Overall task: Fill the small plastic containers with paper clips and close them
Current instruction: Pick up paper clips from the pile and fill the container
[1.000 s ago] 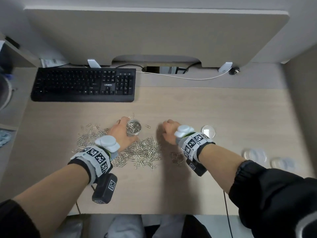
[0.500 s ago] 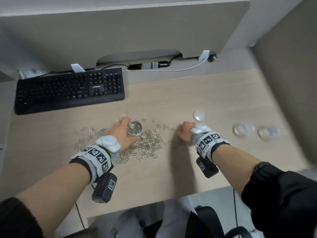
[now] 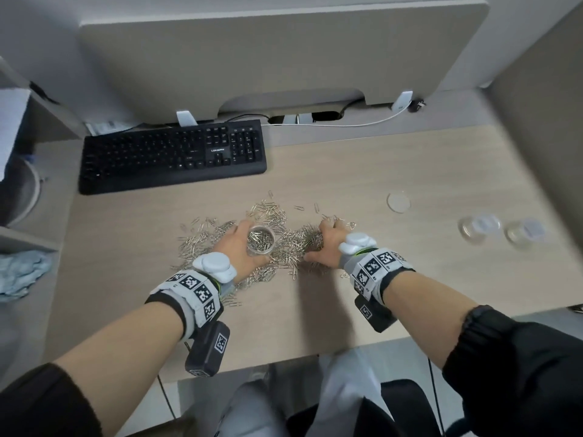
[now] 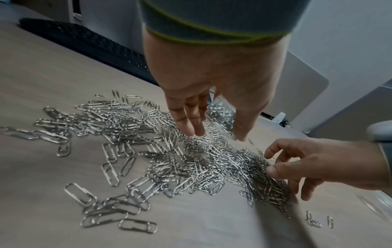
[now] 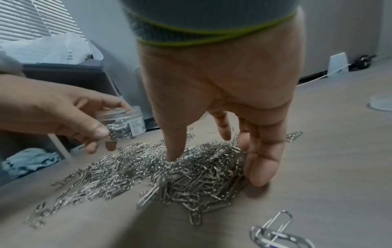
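Clips (image 3: pixel 285 244) lie heaped mid-tabletop (image 3: pixel 362 310), so both hands work at the pile. The left hand (image 3: pixel 235 250) grips an open, part-filled container (image 3: pixel 260 241) low beside it, mouth up, probably for short transfers. The right hand (image 3: pixel 328 247), at 3 o'clock from it, rakes clips with relaxed, spread fingers (image 5: pixel 263 166). Toward 3 o'clock sit a loose lid (image 3: pixel 398 202) and two more containers (image 3: pixel 479 227). Bare wood lies toward 6 o'clock; the keyboard (image 3: pixel 172 156) bounds 11 o'clock.

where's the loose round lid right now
In the head view the lid lies flat on the desk, beyond and right of the right hand, left of the two closed containers.
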A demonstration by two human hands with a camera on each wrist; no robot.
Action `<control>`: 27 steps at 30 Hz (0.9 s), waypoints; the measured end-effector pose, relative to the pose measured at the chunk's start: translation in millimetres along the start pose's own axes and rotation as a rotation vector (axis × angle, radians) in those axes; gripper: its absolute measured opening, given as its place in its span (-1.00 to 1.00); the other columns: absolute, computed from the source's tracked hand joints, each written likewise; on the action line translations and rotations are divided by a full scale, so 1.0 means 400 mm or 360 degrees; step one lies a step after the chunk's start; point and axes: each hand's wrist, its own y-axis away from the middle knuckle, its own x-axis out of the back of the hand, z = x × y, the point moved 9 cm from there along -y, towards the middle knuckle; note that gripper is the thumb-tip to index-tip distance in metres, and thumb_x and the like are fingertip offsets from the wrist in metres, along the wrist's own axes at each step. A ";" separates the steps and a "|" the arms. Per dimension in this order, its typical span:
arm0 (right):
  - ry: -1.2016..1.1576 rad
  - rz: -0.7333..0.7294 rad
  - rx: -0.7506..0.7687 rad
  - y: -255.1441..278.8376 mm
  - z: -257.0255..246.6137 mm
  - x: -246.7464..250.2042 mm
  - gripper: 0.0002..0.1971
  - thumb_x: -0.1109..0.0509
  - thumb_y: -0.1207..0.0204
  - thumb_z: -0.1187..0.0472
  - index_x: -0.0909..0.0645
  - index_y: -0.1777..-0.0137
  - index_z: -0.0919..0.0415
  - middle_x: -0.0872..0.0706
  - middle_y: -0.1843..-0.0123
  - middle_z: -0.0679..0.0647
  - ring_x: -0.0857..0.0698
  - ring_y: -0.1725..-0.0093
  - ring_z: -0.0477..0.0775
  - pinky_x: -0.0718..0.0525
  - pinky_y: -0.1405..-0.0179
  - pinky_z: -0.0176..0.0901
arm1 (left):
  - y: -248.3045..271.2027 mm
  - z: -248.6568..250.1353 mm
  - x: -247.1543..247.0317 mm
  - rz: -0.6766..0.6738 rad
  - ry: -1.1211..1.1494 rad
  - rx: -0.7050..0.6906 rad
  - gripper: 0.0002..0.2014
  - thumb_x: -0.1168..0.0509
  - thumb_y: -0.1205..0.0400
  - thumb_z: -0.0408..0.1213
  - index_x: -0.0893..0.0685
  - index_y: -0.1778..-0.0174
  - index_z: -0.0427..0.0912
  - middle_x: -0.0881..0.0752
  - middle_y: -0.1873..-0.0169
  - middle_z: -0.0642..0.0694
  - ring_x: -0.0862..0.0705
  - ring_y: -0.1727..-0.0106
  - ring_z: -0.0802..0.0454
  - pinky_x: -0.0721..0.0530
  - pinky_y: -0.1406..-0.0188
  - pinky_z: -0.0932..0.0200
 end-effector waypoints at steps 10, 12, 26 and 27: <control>0.0077 -0.0049 0.0142 0.011 -0.111 -0.027 -0.53 -0.32 -0.57 0.32 -0.33 -0.46 0.18 -0.42 -0.35 0.22 -0.70 -0.18 0.33 -0.53 0.13 0.02 | 0.012 -0.016 -0.024 0.0016 -0.0032 0.0038 -0.28 -0.54 -0.45 0.00 -0.38 -0.48 -0.04 -0.65 -0.13 -0.13 -0.66 0.10 -0.07 -0.61 0.10 0.08; -0.0010 -0.0122 0.0198 0.000 -0.105 -0.026 -0.59 -0.25 -0.57 0.38 -0.38 -0.42 0.22 -0.50 -0.29 0.21 -0.70 -0.11 0.32 -0.60 0.11 0.03 | 0.010 -0.016 -0.030 0.0015 -0.0010 0.0055 -0.28 -0.54 -0.45 -0.01 -0.38 -0.47 -0.04 -0.66 -0.11 -0.12 -0.67 0.09 -0.09 -0.63 0.11 0.08; -0.1888 -0.0404 -0.0026 0.020 -0.049 0.073 -0.90 -0.32 -0.56 0.50 -0.55 0.04 0.32 -0.62 0.21 0.21 -0.65 0.42 0.22 -0.74 0.48 -0.07 | -0.019 0.065 -0.050 -0.0039 -0.0007 0.0039 -0.32 -0.53 -0.46 -0.10 -0.40 -0.47 -0.05 -0.62 -0.24 -0.11 -0.63 0.05 -0.02 -0.52 0.17 0.16; -0.1959 -0.0423 -0.0010 0.024 -0.055 0.085 -0.90 -0.31 -0.58 0.50 -0.54 0.03 0.32 -0.62 0.24 0.18 -0.65 0.41 0.23 -0.74 0.46 -0.05 | -0.022 0.076 -0.048 -0.0042 -0.0028 0.0024 -0.33 -0.53 -0.47 -0.11 -0.40 -0.46 -0.07 -0.62 -0.27 -0.12 -0.62 0.02 -0.04 -0.51 0.14 0.16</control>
